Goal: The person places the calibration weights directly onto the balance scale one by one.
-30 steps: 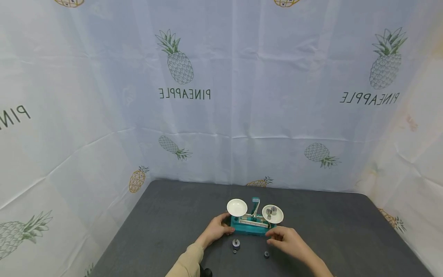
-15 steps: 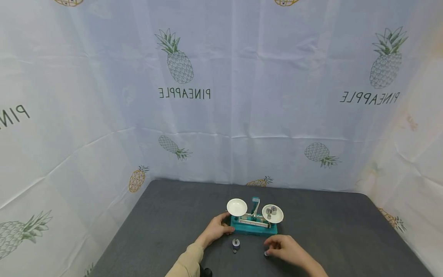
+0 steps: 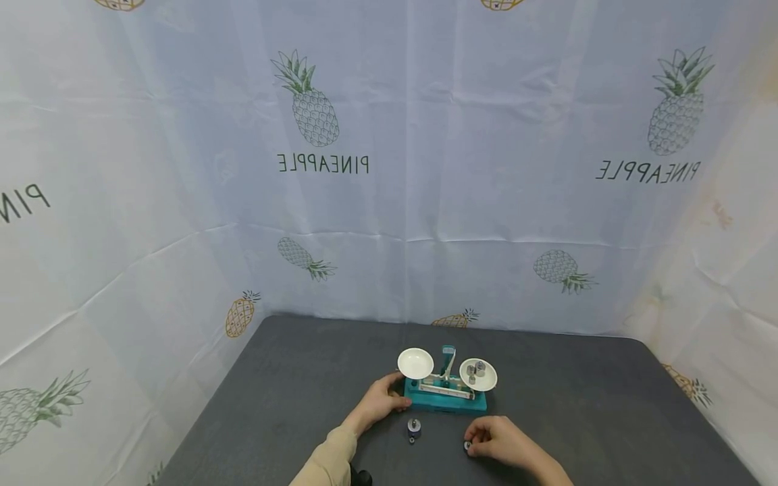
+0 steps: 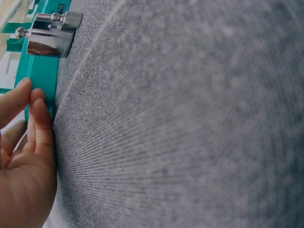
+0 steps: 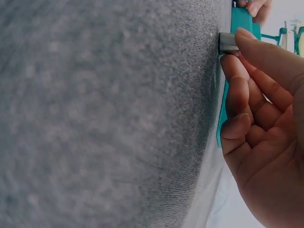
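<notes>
A teal balance scale (image 3: pixel 446 403) with two white pans stands on the dark table. My left hand (image 3: pixel 377 401) grips the left end of its base, fingertips against the teal side in the left wrist view. In front of the scale, my right hand (image 3: pixel 501 440) pinches a small metal weight (image 5: pixel 229 43) between thumb and fingers, low over the tabletop. Several metal weights (image 3: pixel 480 368) lie in the right pan (image 3: pixel 485 385), while the left pan (image 3: pixel 416 364) holds nothing. Between the hands stand a larger weight (image 4: pixel 50 42) and a smaller one (image 4: pixel 72 20).
The dark grey tabletop (image 3: pixel 577 398) extends to both sides of the scale. A pale curtain (image 3: pixel 389 202) printed with pineapples hangs behind and along the sides. A small black round object (image 3: pixel 364 478) shows beside the left sleeve at the lower edge.
My right hand has moved from the scale's right front corner down toward the front and now pinches the small weight there. My left hand stays on the base.
</notes>
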The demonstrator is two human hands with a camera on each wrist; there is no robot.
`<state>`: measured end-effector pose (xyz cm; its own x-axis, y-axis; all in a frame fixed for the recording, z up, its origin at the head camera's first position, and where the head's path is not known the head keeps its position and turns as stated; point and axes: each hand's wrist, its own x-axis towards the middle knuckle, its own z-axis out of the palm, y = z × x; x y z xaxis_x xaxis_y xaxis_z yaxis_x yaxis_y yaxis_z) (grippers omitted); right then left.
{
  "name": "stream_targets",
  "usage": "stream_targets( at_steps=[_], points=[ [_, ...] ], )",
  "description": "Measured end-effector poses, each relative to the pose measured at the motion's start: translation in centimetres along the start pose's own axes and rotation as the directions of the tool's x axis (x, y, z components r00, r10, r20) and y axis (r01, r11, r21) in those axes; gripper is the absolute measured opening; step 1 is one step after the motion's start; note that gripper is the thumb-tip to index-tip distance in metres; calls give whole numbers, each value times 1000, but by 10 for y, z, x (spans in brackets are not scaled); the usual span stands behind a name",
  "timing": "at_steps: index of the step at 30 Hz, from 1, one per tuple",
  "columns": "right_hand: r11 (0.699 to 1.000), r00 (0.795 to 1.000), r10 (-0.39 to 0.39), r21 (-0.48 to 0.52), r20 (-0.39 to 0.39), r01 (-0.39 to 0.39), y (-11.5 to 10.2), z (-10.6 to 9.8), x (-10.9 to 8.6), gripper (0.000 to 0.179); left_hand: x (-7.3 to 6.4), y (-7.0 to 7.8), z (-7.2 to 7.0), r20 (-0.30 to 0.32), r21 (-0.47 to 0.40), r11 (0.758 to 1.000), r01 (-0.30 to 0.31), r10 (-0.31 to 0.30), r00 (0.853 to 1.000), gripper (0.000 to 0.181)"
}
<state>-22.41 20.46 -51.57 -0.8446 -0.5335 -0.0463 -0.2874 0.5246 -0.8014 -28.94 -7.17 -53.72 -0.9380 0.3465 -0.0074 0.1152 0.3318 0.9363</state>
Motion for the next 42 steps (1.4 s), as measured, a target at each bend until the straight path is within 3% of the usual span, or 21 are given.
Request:
stream_targets(
  at_steps=[6, 15, 26, 33, 38, 42],
  points=[
    [1000, 1000, -4, 10, 9, 4, 1, 1, -1, 14, 2, -3, 2, -5, 24, 1000, -6, 6, 1000, 60],
    [1000, 1000, -7, -18, -1, 7, 0, 1, 0, 14, 1, -1, -1, 10, -20, 1000, 7, -6, 1000, 63],
    [999, 999, 21, -43, -40, -23, -13, -14, -2, 15, -2, 4, -1, 17, -27, 1000, 2, -2, 1000, 63],
    [998, 995, -3, -57, -103, -3, -23, -29, -2, 19, 0, -4, -4, 42, -32, 996, -77, 79, 996, 67],
    [994, 983, -15, -105, -180, -4, -30, -41, -2, 23, 2, -4, -2, 23, -16, 1000, -10, 10, 1000, 65],
    [989, 972, -15, -147, -235, -20, -33, -51, 1, 23, 2, -3, -1, 14, -14, 1000, 9, -9, 1000, 64]
  ],
)
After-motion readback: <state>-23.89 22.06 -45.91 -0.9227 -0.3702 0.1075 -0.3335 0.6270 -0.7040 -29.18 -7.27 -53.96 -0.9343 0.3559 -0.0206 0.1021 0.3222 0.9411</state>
